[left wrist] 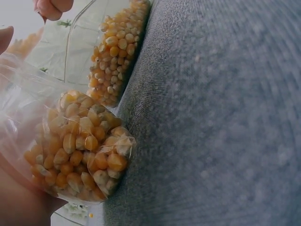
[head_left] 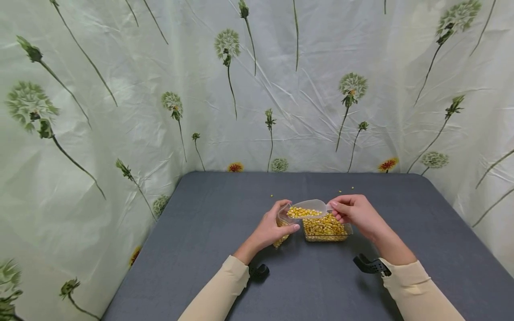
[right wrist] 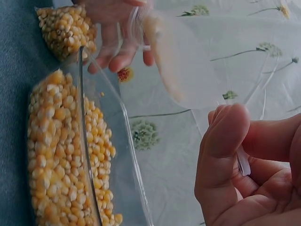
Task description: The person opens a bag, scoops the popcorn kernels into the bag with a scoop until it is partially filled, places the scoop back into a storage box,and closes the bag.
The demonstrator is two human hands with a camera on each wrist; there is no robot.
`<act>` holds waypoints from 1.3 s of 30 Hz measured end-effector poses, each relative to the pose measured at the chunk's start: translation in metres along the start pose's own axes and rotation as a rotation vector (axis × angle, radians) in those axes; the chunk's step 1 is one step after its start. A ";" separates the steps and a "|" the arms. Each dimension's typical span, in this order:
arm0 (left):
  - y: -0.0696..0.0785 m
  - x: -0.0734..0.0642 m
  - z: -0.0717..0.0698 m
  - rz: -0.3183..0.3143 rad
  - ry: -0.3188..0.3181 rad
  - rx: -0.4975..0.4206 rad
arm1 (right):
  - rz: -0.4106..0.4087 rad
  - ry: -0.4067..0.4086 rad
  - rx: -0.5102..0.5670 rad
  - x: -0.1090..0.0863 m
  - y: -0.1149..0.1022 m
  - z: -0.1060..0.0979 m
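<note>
My left hand [head_left: 268, 228] grips a clear plastic bag [left wrist: 23, 99] around its open mouth. Corn kernels [left wrist: 75, 150] fill the bag's lower part, which hangs at the tabletop. Between thumb and fingers, my right hand [head_left: 358, 216] pinches the handle of a translucent white scoop [head_left: 320, 205]. Kernels lie in the scoop, and its front end is at the bag's mouth. Below the scoop stands a clear rectangular container [right wrist: 133, 162] with many corn kernels [right wrist: 61, 155] in it, just right of the bag.
A dark grey cloth covers the table [head_left: 209, 214]. A few loose kernels [head_left: 340, 191] lie behind the container. At the back and sides hangs a pale curtain [head_left: 257, 89] with dandelion prints. Black straps [head_left: 370, 265] sit on both wrists.
</note>
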State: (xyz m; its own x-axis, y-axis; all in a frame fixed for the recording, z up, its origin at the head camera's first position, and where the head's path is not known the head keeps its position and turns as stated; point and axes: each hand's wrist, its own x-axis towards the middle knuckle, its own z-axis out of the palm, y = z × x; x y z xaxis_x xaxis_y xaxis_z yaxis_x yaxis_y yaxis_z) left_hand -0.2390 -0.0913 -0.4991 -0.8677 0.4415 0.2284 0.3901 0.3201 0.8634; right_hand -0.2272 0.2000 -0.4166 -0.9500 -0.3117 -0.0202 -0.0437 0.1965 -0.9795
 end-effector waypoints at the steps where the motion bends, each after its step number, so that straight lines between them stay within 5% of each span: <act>1: 0.000 0.000 0.000 -0.006 0.002 0.002 | 0.004 0.003 0.001 0.000 -0.001 0.002; 9: 0.001 0.000 0.001 -0.026 0.008 -0.009 | 0.002 0.020 -0.024 0.004 -0.005 0.015; 26: 0.001 0.002 0.002 0.040 0.044 -0.053 | -0.076 0.061 -0.020 0.005 -0.008 0.042; 39: 0.001 0.003 0.001 0.007 0.069 -0.215 | -0.193 0.198 -0.259 0.003 -0.024 0.059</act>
State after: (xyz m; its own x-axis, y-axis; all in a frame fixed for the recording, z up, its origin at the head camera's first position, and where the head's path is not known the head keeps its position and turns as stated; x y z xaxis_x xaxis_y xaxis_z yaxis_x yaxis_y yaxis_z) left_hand -0.2409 -0.0889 -0.4975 -0.8870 0.3825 0.2587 0.3282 0.1282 0.9359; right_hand -0.2107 0.1397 -0.4054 -0.9570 -0.1854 0.2233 -0.2801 0.3886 -0.8778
